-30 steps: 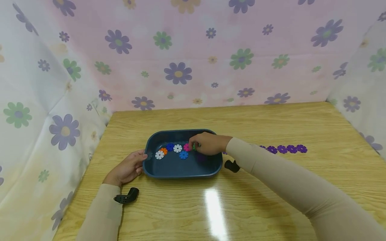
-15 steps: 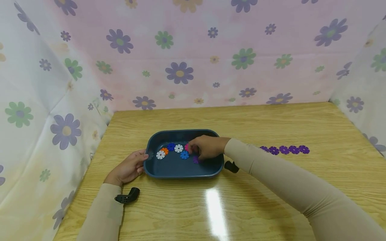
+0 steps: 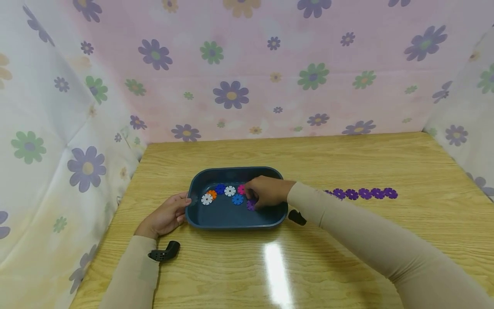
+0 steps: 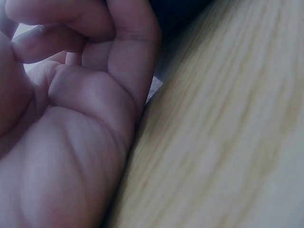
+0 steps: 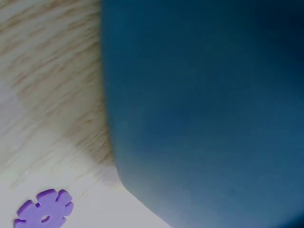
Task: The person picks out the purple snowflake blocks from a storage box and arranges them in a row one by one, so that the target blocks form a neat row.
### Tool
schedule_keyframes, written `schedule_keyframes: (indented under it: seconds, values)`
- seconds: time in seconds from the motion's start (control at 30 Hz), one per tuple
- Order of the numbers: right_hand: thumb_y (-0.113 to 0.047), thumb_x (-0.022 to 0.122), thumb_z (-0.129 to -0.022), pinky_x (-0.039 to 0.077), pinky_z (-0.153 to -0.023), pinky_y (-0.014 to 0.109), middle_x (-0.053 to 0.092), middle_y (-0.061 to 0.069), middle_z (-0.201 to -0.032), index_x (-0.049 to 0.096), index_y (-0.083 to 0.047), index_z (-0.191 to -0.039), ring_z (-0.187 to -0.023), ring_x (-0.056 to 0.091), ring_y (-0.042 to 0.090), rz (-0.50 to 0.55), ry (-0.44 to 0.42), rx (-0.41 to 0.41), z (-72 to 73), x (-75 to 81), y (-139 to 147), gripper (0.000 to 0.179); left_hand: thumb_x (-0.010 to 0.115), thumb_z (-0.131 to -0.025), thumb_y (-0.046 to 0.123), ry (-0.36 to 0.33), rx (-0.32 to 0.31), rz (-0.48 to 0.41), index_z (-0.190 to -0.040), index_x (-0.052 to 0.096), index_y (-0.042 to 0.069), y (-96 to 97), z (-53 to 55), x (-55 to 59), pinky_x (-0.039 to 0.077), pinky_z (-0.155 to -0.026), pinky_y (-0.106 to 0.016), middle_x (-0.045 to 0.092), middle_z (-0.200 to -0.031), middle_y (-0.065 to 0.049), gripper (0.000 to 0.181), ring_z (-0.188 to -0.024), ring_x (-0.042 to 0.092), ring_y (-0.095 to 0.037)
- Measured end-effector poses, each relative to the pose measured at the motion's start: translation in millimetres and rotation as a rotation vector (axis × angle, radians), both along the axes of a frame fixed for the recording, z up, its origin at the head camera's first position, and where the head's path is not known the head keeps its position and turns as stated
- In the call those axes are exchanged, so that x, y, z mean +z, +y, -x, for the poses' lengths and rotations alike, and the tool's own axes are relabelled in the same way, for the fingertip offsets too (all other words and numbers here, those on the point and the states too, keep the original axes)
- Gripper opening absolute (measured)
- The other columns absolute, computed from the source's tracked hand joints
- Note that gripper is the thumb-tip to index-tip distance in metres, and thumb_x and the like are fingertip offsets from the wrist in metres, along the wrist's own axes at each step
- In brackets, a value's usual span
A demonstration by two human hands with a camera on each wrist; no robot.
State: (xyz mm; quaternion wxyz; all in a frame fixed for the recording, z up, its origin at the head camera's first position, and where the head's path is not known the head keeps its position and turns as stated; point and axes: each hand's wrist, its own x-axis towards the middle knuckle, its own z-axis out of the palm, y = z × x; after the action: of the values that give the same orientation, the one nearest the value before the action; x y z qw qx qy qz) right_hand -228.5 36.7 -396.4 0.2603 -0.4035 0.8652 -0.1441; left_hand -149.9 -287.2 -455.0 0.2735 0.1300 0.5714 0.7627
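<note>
My left hand [image 3: 169, 214] holds a dark blue plastic tray [image 3: 231, 225] by its left end, thumb over the rim and fingers outside; those curled fingers [image 4: 128, 57] fill the left wrist view. Inside the tray lie several flower-shaped plastic discs: a white disc [image 3: 206, 199], an orange disc [image 3: 213, 194], a dark blue disc [image 3: 220, 189], another white disc [image 3: 230, 191] and a light blue disc [image 3: 237, 199]. My right hand [image 3: 268, 190] reaches down into the tray's right half, fingers bent, beside a pink disc [image 3: 242, 189] and a purple disc [image 3: 251, 205]. I cannot tell whether its fingertips pinch one.
Several purple discs [image 3: 364, 193] lie in a row on the wooden table [image 3: 339, 163], right of the tray and partly behind my right forearm [image 3: 347, 231]. The right wrist view shows one purple disc [image 5: 46, 211] beside the tray's wall. A flowered cloth [image 3: 262, 86] hangs behind the table.
A green disc at my right fingertips a second ago no longer shows. The purple disc in the tray has come into sight below that hand. The left hand keeps its hold.
</note>
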Motion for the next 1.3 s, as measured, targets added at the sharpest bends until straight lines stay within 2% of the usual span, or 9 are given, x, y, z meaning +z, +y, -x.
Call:
schedule_keyframes:
  seconds: [0.17, 0.43, 0.57, 0.73, 0.87, 1.03, 1.2, 1.3]
  values:
    - [-0.017, 0.080, -0.085, 0.044, -0.077, 0.028, 0.057, -0.003, -0.091, 0.057, -0.015, -0.092, -0.085, 0.050, 0.013, 0.052, 0.033, 0.027, -2.5, -2.8, 0.8, 0.024, 0.031, -0.109, 0.008, -0.010, -0.006, -0.014, -0.122, 0.050, 0.001, 0.3, 0.3, -1.4, 0.039, -0.053, -0.012, 0.062, -0.090, 0.004, 0.024, -0.061, 0.049, 0.000]
    - [-0.012, 0.076, -0.089, 0.045, -0.069, 0.026, 0.059, -0.004, -0.084, 0.057, -0.015, -0.096, -0.076, 0.053, 0.010, 0.109, -0.022, 0.016, -6.1, -3.1, 2.9, 0.021, 0.030, -0.109, 0.008, -0.002, -0.010, -0.006, -0.120, 0.050, 0.003, 0.7, -0.2, -0.4, 0.037, -0.054, -0.013, 0.062, -0.088, 0.006, 0.023, -0.060, 0.047, 0.000]
    - [-0.009, 0.071, -0.092, 0.047, -0.074, 0.027, 0.061, -0.004, -0.087, 0.056, -0.015, -0.098, -0.078, 0.055, 0.010, 0.148, -0.023, 0.036, -6.4, -1.1, 3.4, 0.017, 0.029, -0.109, 0.008, -0.004, -0.017, -0.008, -0.115, 0.051, 0.004, 0.6, -0.5, -0.2, 0.035, -0.054, -0.015, 0.061, -0.085, 0.007, 0.023, -0.060, 0.047, 0.000]
    - [-0.010, 0.066, -0.096, 0.050, -0.079, 0.027, 0.065, -0.004, -0.099, 0.057, -0.016, -0.106, -0.081, 0.057, 0.008, 0.254, 0.051, 0.028, -5.9, 2.0, 9.2, 0.014, 0.029, -0.109, 0.008, 0.007, -0.026, -0.012, -0.114, 0.052, 0.006, -0.1, -1.0, -1.5, 0.028, -0.054, -0.019, 0.060, -0.086, 0.008, 0.024, -0.061, 0.047, 0.000]
    - [-0.009, 0.063, -0.098, 0.051, -0.077, 0.028, 0.065, 0.000, -0.098, 0.057, -0.016, -0.110, -0.079, 0.056, 0.010, 0.374, 0.118, -0.047, -7.2, 12.5, 23.4, 0.015, 0.028, -0.109, 0.008, 0.021, -0.025, -0.010, -0.115, 0.052, 0.006, -0.4, -0.8, -2.4, 0.027, -0.054, -0.019, 0.059, -0.086, 0.009, 0.024, -0.061, 0.046, 0.001]
    - [-0.009, 0.060, -0.100, 0.053, -0.075, 0.031, 0.065, 0.004, -0.097, 0.057, -0.015, -0.112, -0.084, 0.058, 0.012, 0.495, 0.153, -0.208, -8.7, 22.8, 55.4, 0.014, 0.029, -0.109, 0.009, 0.023, -0.014, -0.019, -0.118, 0.050, 0.004, -0.4, -1.2, -2.6, 0.027, -0.053, -0.019, 0.060, -0.090, 0.007, 0.024, -0.062, 0.048, 0.001]
    - [-0.009, 0.060, -0.099, 0.052, -0.074, 0.032, 0.063, 0.001, -0.094, 0.057, -0.013, -0.113, -0.085, 0.057, 0.014, 0.535, 0.251, -0.361, -10.8, 20.3, 103.9, 0.014, 0.028, -0.109, 0.008, 0.014, -0.032, -0.026, -0.121, 0.050, 0.004, 0.4, -2.3, -1.9, 0.026, -0.054, -0.020, 0.061, -0.093, 0.006, 0.025, -0.064, 0.049, 0.000]
    - [-0.007, 0.060, -0.099, 0.052, -0.074, 0.031, 0.064, 0.001, -0.095, 0.057, -0.012, -0.113, -0.086, 0.058, 0.014, 0.544, 0.316, -0.417, -11.1, 15.4, 138.0, 0.014, 0.028, -0.109, 0.008, 0.020, -0.031, -0.021, -0.121, 0.051, 0.004, 0.7, -1.9, -1.3, 0.026, -0.054, -0.020, 0.062, -0.092, 0.007, 0.026, -0.063, 0.049, 0.001]
